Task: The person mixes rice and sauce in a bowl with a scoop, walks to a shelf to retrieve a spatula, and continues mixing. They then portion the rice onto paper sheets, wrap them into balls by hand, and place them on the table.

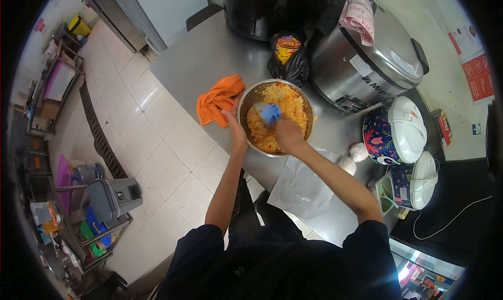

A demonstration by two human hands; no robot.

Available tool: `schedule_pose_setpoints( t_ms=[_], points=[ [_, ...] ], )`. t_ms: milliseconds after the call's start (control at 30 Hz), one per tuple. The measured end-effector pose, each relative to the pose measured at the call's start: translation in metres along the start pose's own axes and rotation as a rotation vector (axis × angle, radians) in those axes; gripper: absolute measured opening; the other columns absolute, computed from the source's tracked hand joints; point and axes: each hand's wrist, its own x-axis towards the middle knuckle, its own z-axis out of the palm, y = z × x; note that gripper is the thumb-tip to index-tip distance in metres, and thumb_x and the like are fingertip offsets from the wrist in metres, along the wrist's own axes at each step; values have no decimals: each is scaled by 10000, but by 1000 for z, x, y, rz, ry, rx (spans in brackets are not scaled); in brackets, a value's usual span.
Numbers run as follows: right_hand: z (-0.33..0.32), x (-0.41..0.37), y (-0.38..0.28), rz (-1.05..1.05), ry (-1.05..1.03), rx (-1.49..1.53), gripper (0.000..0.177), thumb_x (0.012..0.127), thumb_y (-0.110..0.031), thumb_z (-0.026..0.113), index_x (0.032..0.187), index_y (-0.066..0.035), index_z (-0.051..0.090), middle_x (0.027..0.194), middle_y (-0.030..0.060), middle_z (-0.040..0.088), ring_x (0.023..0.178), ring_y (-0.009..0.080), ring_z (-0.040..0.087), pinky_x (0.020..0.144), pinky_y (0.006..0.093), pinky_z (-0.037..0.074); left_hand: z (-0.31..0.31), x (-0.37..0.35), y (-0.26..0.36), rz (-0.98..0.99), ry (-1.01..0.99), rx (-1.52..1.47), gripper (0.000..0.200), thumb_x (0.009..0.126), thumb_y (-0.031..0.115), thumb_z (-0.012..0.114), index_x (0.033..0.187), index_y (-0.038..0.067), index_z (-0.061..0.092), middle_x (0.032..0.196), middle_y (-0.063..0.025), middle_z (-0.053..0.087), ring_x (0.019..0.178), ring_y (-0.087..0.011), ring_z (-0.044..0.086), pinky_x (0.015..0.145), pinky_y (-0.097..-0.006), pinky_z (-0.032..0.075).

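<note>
A round metal bowl [244,130] holds yellow-orange rice [287,102] with small red bits. My right hand [288,135] is closed over the bowl, around a utensil with a blue part [270,113]; its working end is blurred and partly sunk in the rice. Against the bowl's left outer side, my left hand [233,122] holds it steady, with some fingers reaching toward a crumpled orange cloth [216,100]. The cloth lies at the table edge, just left of the bowl.
The bowl stands on a steel table [195,54]. Behind it are a black bag with a yellow packet [287,48], a black cooker [262,11] and a steel cooker [361,64]. A plastic sheet [304,187] lies in front; patterned food containers [390,129] stand right.
</note>
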Motion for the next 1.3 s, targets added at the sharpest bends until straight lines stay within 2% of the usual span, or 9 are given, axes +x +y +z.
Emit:
schedule_pose_setpoints(
  t_ms=[300, 467, 600, 800, 1033, 1100, 1133, 1200, 1300],
  points=[
    [-1, -20, -18, -189, -70, 250, 265, 802, -169, 530, 806, 96, 541, 800, 246, 582, 704, 348, 604, 583, 395, 483, -1, 3, -5, 1, -17, -12, 808, 838, 639, 86, 1309, 16, 293, 1329, -97, 340, 1222, -210, 311, 1024, -300, 212],
    [2, 4, 29, 314, -638, 1422, 223, 853, -176, 492, 980, 5, 513, 713, 66, 514, 482, 99, 472, 361, 228, 365, -6, 2, -10, 8, -82, -50, 775, 863, 585, 37, 1311, 4, 287, 1351, -120, 306, 1250, -233, 261, 1037, -317, 169],
    [-14, -42, 57, 295, -550, 1654, 213, 871, -170, 476, 1033, -32, 482, 711, 25, 497, 462, 59, 406, 353, 189, 329, -13, -56, -9, 341, 330, 475, 453, 944, 343, 270, 1166, -23, 417, 1167, -148, 443, 1123, -267, 382, 982, -355, 239],
    [-50, -131, 134, 222, -368, 1741, 286, 860, -164, 496, 1095, -3, 475, 760, 30, 516, 466, 58, 415, 367, 195, 334, 68, -175, 8, 674, -408, 875, 366, 800, 229, 527, 1075, -3, 464, 1149, -199, 455, 1092, -340, 402, 940, -460, 241],
    [-53, -183, 201, 305, -174, 1741, 169, 870, -183, 495, 951, -35, 484, 733, 26, 510, 448, 42, 391, 342, 172, 314, 141, -177, -37, 740, -742, 1342, 527, 762, 302, 583, 1158, -7, 426, 1196, -206, 443, 1129, -327, 400, 939, -490, 249],
    [-47, -194, 214, 301, -174, 1732, 201, 868, -195, 502, 982, -29, 491, 731, 26, 512, 446, 43, 396, 344, 173, 320, 147, -182, -37, -38, -1180, 1619, 554, 783, 316, 553, 1189, -31, 405, 1180, -184, 453, 1064, -290, 460, 874, -467, 324],
    [-44, -200, 218, 310, -178, 1721, 211, 867, -195, 500, 1004, -34, 500, 732, 22, 513, 452, 48, 411, 349, 179, 325, 144, -187, -44, -36, -1189, 1621, 554, 783, 316, 553, 1189, -31, 405, 1180, -184, 453, 1064, -290, 460, 874, -467, 324],
    [-33, -213, 225, 329, -189, 1719, 223, 866, -196, 499, 1025, -39, 509, 732, 18, 514, 458, 54, 426, 354, 186, 329, 118, -210, -65, 255, -1567, 1622, 571, 772, 335, 567, 1230, 41, 395, 1145, -154, 475, 994, -284, 494, 832, -469, 348],
    [-4, -229, 229, 340, -235, 1721, 228, 862, -211, 511, 1023, -49, 521, 732, 12, 509, 463, 58, 437, 358, 186, 335, 69, -259, -83, 796, -1464, 1599, 607, 736, 356, 614, 1261, 152, 386, 1132, -139, 474, 974, -287, 495, 833, -469, 344]
  ],
)
